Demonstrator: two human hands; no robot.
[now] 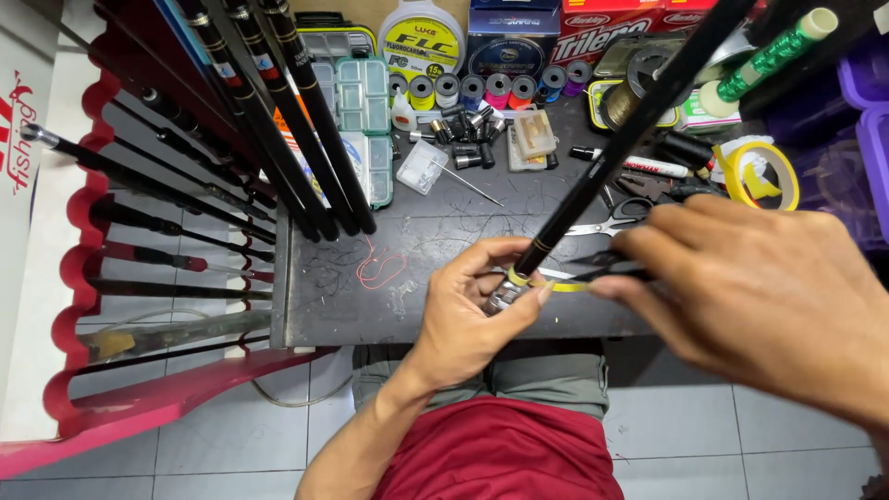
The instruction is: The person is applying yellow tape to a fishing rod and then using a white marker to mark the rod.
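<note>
The left hand (472,310) grips the metal butt end of a black fishing rod (630,134) ringed with yellow tape (519,276). The right hand (741,292) pinches a dark tool (611,270) against the tape strip. A dark worktable (444,231) lies beneath.

Single head-worn view, straight down and close over the dark workbench (417,306), lap and tiled floor (704,435) below.

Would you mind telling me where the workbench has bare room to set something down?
The freest patch on the workbench is front left, around the red thread loop, between the leaning rods and the left hand. The back is crowded with thread spools and tackle boxes; scissors fill the right.
</note>
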